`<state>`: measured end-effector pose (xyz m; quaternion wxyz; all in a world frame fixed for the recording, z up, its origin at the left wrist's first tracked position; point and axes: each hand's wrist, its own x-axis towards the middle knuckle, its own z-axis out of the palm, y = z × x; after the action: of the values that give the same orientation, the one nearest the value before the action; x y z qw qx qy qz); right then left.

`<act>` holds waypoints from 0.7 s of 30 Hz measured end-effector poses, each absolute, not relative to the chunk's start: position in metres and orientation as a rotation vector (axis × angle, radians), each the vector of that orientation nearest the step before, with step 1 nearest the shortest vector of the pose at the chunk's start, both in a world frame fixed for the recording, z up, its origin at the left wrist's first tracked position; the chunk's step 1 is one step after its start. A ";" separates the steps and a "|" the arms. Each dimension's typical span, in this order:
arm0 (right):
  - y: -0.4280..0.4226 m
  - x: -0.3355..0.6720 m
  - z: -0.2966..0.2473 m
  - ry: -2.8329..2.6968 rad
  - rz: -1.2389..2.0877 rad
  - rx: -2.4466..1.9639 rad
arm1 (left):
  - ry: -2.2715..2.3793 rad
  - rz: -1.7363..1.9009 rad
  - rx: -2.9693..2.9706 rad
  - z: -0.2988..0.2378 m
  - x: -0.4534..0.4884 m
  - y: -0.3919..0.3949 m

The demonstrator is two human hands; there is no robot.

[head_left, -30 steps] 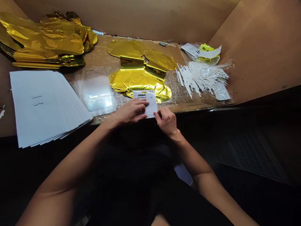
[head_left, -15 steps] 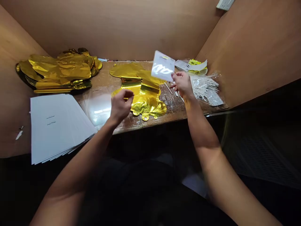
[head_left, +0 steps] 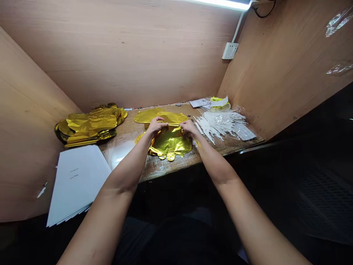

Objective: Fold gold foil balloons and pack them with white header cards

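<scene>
A shiny gold foil balloon (head_left: 172, 144), flat and partly folded, lies on the bench in front of me. My left hand (head_left: 157, 126) pinches the folded edge of the foil between thumb and fingers. At the other end of the same fold, my right hand (head_left: 189, 128) grips the foil with its fingertips. The fold runs straight between both hands, slightly raised, with the lower part of the foil hanging toward me. Beyond it, another flat part of gold foil (head_left: 150, 115) spreads toward the back wall. The undersides of my fingers are hidden.
A stack of gold foil balloons (head_left: 91, 127) lies at the left, behind a pile of white sheets (head_left: 78, 176). Clear plastic film (head_left: 117, 149) rests beside them. Many white straws (head_left: 217, 123) and paper labels (head_left: 200, 103) are at the right. Wooden panels (head_left: 124, 55) enclose the bench.
My right hand has moved left to the gold foil and no longer holds the clear-and-white packet, which is out of sight. My left hand now grips the fold. The camera view has tilted up.
</scene>
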<state>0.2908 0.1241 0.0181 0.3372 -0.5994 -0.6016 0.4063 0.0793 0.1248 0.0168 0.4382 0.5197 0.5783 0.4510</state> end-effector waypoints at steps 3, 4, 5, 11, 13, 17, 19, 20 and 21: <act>0.131 0.295 0.024 -1.696 0.820 -1.582 | 1.402 1.174 1.308 0.014 0.073 0.124; 0.132 0.295 0.026 -1.729 0.743 -1.578 | 1.395 1.180 1.329 0.015 0.071 0.124; 0.135 0.295 0.029 -1.754 0.671 -1.571 | 1.389 1.181 1.359 0.018 0.070 0.125; 0.166 0.290 0.069 -1.831 0.430 -1.488 | 1.446 1.167 1.642 0.068 0.071 0.147; 0.179 0.291 0.089 -1.851 0.354 -1.433 | 1.517 1.253 1.871 0.093 0.070 0.155; 0.187 0.292 0.126 -1.947 0.020 -1.209 | 1.501 1.470 2.412 0.135 0.063 0.155; 0.180 0.292 0.141 -2.049 -0.070 -1.124 | 1.416 1.475 2.543 0.146 0.058 0.147; 0.175 0.292 0.147 -2.096 -0.085 -1.096 | 1.395 1.459 2.574 0.149 0.055 0.142; 0.168 0.293 0.151 -2.128 -0.093 -1.070 | 1.392 1.436 2.590 0.151 0.052 0.135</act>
<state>0.2928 0.1682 0.1513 0.3700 -0.4169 -0.8294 -0.0363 0.0522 0.1348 0.1507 -0.0652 0.7898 0.4245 0.4380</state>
